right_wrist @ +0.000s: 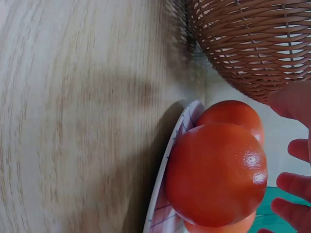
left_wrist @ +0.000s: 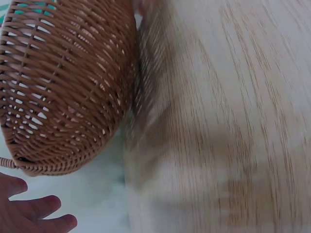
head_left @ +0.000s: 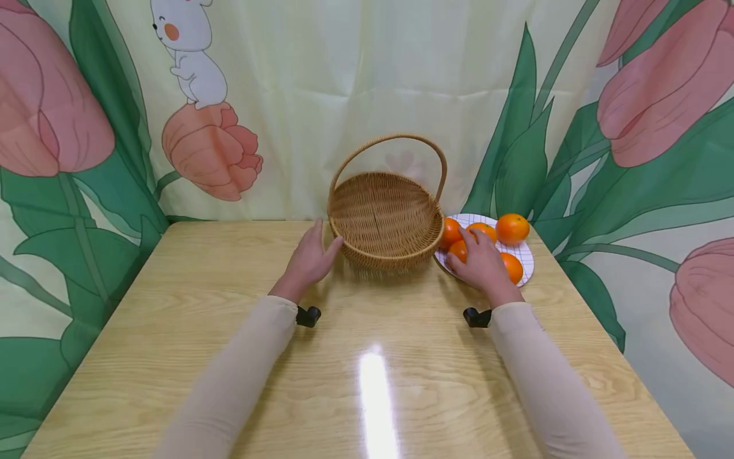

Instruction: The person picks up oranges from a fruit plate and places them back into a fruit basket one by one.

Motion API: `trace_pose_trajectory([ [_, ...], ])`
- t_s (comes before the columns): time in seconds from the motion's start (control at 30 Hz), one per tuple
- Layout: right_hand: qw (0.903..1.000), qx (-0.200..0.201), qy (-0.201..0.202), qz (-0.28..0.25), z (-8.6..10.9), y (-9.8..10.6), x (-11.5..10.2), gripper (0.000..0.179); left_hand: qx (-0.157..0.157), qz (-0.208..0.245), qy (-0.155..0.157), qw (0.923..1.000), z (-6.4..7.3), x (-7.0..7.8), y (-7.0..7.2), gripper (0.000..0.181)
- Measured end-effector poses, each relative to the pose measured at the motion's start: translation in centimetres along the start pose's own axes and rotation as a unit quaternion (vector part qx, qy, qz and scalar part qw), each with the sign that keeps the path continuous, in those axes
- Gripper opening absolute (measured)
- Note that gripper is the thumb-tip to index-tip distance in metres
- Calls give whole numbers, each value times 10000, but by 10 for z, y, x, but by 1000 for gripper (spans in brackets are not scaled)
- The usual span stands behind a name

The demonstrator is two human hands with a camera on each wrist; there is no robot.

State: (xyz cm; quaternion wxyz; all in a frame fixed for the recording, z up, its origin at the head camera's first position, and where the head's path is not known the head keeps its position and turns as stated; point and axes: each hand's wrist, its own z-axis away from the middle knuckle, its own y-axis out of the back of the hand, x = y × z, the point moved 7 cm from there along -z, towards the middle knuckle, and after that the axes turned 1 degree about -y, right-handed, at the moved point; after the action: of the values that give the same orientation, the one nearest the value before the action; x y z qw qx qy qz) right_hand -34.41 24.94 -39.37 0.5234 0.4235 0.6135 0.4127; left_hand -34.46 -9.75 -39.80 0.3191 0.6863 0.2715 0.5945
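Observation:
A woven wicker basket (head_left: 381, 220) with a tall arched handle stands at the table's back edge. My left hand (head_left: 309, 258) is at its left rim, thumb tip right by the weave. In the left wrist view, the fingers (left_wrist: 39, 208) are extended and spread just past the basket's side (left_wrist: 63, 87). My right hand (head_left: 482, 261) reaches over several oranges (head_left: 512, 228) on a white checked plate (head_left: 528, 262). Seen from the right wrist, its fingers (right_wrist: 294, 186) are spread above a large orange (right_wrist: 216, 174), without wrapping round it.
The pale wooden table (head_left: 229, 274) ends at the back against a curtain (head_left: 298, 127) printed with tulips and a white animal. The plate sits close to the table's right edge, right beside the basket. A bright light streak reflects off the table's front middle.

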Motion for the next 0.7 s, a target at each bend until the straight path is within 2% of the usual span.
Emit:
trace_pose_trajectory([
  [0.4,9999,43,-121,-3,5,-3,1,70,93,862,301,9958,-5,0,-14,82],
  [0.7,9999,74,-88,20,6,-7,1,70,63,1266,490,9907,-10,0,-22,90],
])
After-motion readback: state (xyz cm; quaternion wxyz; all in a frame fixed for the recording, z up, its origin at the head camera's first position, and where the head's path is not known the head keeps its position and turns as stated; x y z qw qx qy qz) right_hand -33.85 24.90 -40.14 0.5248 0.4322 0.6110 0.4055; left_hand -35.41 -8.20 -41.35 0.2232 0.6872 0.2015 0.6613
